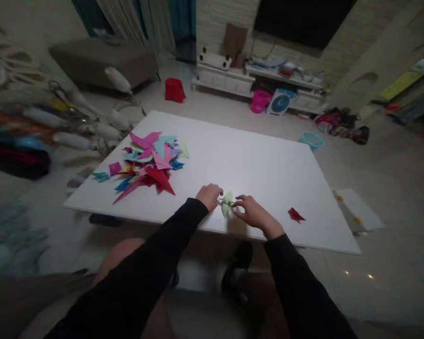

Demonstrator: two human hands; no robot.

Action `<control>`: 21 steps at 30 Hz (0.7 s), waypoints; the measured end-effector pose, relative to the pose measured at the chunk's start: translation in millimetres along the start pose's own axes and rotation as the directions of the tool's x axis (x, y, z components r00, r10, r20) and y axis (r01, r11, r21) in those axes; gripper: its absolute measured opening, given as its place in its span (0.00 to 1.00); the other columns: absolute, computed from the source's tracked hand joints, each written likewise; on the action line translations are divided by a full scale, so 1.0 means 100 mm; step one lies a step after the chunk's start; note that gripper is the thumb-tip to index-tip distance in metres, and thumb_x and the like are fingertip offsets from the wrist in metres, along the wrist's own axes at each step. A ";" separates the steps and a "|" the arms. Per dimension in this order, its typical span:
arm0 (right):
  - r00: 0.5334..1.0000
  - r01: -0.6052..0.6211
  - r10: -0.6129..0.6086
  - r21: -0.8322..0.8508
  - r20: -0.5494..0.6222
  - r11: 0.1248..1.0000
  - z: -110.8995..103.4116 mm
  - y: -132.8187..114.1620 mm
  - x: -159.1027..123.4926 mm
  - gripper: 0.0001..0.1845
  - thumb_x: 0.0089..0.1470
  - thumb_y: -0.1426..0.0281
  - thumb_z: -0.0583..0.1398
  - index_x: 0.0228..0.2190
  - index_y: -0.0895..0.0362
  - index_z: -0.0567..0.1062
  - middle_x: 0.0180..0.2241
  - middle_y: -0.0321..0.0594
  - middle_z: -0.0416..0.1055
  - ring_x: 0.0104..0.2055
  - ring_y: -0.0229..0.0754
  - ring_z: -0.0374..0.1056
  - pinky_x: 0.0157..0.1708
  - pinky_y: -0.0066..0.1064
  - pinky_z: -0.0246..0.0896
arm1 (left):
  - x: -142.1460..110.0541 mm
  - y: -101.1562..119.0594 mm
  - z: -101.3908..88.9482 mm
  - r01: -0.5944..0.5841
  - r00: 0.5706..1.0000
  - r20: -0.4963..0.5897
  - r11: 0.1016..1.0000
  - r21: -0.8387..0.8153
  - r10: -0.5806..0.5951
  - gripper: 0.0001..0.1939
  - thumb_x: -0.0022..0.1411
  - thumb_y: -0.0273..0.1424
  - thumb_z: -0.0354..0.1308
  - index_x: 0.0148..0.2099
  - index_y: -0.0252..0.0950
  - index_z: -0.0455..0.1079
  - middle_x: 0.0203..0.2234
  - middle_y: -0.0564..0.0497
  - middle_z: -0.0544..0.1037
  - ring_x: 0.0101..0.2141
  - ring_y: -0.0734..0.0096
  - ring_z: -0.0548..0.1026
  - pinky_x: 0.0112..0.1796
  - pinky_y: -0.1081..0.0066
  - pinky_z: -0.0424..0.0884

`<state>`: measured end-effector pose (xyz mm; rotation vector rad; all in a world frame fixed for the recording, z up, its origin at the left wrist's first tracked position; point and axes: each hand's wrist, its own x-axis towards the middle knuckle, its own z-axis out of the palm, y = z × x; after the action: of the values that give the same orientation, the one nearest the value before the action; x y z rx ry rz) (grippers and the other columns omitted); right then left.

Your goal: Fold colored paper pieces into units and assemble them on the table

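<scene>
A pale green origami crane [227, 197] is held between my two hands, just above the near edge of the white table [247, 155]. My left hand [209, 196] pinches one pointed end of it, fingers curled. At the opposite end, the fingertips of my right hand [251, 212] close on the other point. The crane's wings stick out between the hands, one up and one down. A small red folded paper piece [296, 215] lies alone on the table to the right of my right hand.
A heap of colourful folded paper pieces [159, 160] covers the table's left part. White-padded exercise equipment [70, 140] stands beyond the left edge. On the floor are a red bin [175, 90], a pink bin [260, 100] and a turquoise basket [311, 140].
</scene>
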<state>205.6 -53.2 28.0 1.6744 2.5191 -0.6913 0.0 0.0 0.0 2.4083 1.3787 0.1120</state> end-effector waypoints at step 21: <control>0.996 0.034 -0.030 0.052 -0.079 0.998 0.22 -0.26 0.09 0.16 0.58 0.71 0.60 0.48 0.57 0.76 0.49 0.48 0.73 0.51 0.47 0.68 0.51 0.34 0.60 | -0.02 -0.67 -0.15 0.271 0.935 -0.173 0.939 -0.211 -0.308 0.22 0.60 0.31 0.58 0.56 0.33 0.70 0.49 0.41 0.77 0.51 0.55 0.73 0.53 0.60 0.68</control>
<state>174.1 -61.9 14.8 1.7143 2.6082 -0.7159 -60.1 32.9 -8.7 2.0615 1.7191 0.4010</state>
